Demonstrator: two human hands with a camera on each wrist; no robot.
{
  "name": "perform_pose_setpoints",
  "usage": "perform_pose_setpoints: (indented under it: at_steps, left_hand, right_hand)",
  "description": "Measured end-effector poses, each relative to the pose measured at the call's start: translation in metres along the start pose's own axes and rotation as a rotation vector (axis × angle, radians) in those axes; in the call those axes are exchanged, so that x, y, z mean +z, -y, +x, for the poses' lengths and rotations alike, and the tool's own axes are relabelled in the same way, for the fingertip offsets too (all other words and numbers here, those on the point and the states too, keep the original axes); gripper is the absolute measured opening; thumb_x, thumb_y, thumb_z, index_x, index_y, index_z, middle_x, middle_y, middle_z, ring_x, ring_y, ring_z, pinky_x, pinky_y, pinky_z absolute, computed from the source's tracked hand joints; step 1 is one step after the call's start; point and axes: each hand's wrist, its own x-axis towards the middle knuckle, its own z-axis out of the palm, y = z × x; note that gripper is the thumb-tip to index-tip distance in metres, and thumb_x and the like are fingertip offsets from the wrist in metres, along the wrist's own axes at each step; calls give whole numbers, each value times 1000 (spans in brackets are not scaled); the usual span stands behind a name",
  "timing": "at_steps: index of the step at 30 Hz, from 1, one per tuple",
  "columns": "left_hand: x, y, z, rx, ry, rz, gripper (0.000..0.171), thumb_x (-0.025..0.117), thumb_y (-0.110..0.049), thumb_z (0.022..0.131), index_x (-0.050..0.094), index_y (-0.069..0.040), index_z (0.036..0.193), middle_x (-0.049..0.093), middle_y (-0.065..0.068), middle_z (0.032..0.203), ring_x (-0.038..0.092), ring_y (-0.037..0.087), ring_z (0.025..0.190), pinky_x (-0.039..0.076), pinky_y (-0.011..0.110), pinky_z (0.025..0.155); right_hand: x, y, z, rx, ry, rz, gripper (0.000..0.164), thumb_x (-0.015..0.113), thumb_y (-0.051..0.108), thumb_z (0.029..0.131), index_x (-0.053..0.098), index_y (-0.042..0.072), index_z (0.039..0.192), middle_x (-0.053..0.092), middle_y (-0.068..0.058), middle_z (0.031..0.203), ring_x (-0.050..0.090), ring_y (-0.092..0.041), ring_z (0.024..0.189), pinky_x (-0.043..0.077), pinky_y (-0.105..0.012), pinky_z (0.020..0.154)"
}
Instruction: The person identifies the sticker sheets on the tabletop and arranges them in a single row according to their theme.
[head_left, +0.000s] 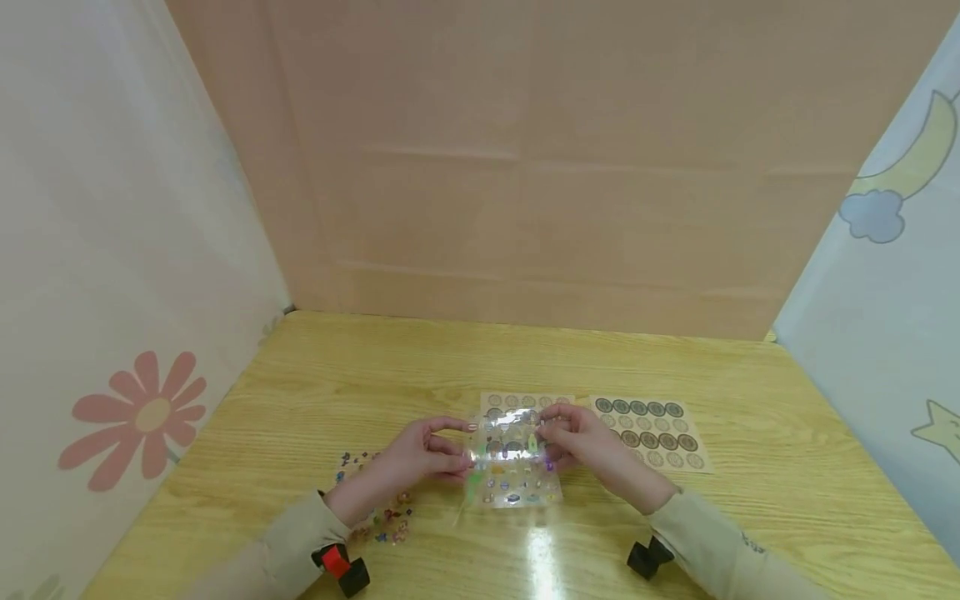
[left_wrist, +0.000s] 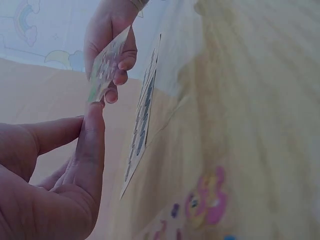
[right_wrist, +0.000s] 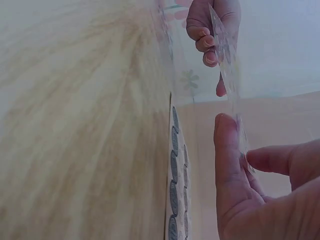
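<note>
A clear sticker sheet (head_left: 517,454) with small coloured designs hangs above the table, glare across its front. My left hand (head_left: 420,454) pinches its left edge between thumb and fingers; my right hand (head_left: 592,442) pinches the right edge. Seen from the left wrist, the sheet (left_wrist: 107,65) is tilted and raised off the table. In the right wrist view its thin edge (right_wrist: 227,60) runs between the two hands. Behind it in the head view lies a beige sheet printed with rows of coin-like circles (head_left: 525,400), partly covered by the clear one.
A second beige sheet with dark and light circles (head_left: 652,433) lies at the right, partly behind my right hand. Under my left forearm, small colourful stickers (head_left: 390,525) are spread on the wooden table (head_left: 375,350). Patterned walls stand on both sides, a plain one behind.
</note>
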Motion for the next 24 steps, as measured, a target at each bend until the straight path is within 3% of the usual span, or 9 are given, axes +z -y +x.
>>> perform_pose_setpoints:
  at_steps: [5,10,17,24]
  left_hand:
    - [0,6,-10,-15,-21,-4,53,71,2,84,50,0,133,68,16,90,69,27,80,58,41,75]
    - [0,14,-16,-58,-55,-35,50,71,2,84,51,1,130,68,15,90,69,27,79,58,40,74]
    - [-1,23,-14,-81,-103,-35,41,67,1,87,52,3,125,68,15,89,68,25,75,59,39,71]
    - [0,20,-9,-76,-178,-54,35,64,1,88,54,5,122,68,18,89,68,24,76,59,39,72]
  right_hand:
    - [6,-5,0,-10,36,25,24,55,5,95,50,-13,110,66,-16,94,67,-26,80,58,-37,72]
    - [8,-11,2,-32,44,-22,20,55,3,94,52,-13,106,65,-17,98,65,-27,86,57,-36,77]
    - [8,-18,10,-40,62,-70,20,54,3,95,54,-13,106,64,-17,100,64,-28,90,56,-36,80]
    - [4,-16,22,-45,81,-80,22,52,3,96,52,-15,108,63,-19,100,64,-31,91,56,-37,82]
